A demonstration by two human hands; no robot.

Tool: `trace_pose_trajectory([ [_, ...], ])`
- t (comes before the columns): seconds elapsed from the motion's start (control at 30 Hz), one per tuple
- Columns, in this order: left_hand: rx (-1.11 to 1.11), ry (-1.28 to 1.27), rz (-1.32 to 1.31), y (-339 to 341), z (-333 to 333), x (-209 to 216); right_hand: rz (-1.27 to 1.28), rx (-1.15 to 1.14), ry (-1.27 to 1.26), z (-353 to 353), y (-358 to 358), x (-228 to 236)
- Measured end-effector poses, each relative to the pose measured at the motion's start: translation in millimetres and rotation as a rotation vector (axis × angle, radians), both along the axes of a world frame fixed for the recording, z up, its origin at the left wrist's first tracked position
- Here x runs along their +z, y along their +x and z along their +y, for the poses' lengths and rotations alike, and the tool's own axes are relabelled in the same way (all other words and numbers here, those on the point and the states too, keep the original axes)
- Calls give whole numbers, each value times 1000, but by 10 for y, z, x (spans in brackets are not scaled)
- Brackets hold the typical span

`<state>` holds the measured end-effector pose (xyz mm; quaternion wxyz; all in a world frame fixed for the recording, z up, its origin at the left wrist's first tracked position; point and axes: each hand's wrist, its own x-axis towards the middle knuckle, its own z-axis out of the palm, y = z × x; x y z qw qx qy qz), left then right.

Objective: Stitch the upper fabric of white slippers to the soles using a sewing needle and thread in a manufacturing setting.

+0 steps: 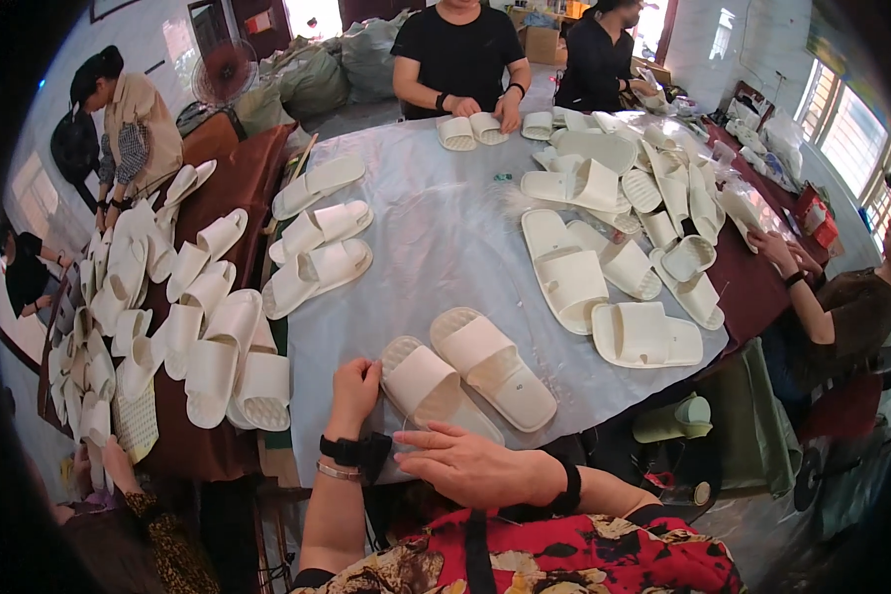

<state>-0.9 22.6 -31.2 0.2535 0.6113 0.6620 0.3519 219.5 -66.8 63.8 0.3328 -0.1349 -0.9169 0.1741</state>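
Observation:
Two cream slide slippers lie side by side in front of me: the left slipper (pixel 426 386) and the right slipper (pixel 495 366), toes pointing away. My left hand (pixel 354 396) is closed, its fingertips beside the left slipper's edge; what it pinches, if anything, is too small to make out. Nearer to me, my right hand (pixel 480 467) stretches its fingers out flat toward the black band (pixel 358 452) on my left wrist. Nothing shows in that hand. The heel of the left slipper is partly hidden behind it.
A sheet-covered table (pixel 416 247) holds three slippers (pixel 319 272) at left and a slipper heap (pixel 614 178) at right. More slippers (pixel 208 317) crowd a brown-covered table. Across from me a person in black (pixel 458 59) handles a slipper pair (pixel 470 130); other people work around.

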Motion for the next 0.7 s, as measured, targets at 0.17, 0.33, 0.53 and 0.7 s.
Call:
trace_pose_trajectory([
  [0.17,-6,52,13,34,-24,-2,120,-118,-13,94,108,18],
  [0.33,-10,78,38,56,-33,38,339,-378,46,243,213,114],
  [0.53,-17,98,67,41,-44,39,562,-534,60,443,283,217],
  [0.7,-6,40,-19,77,-54,77,617,-644,68,470,379,259],
])
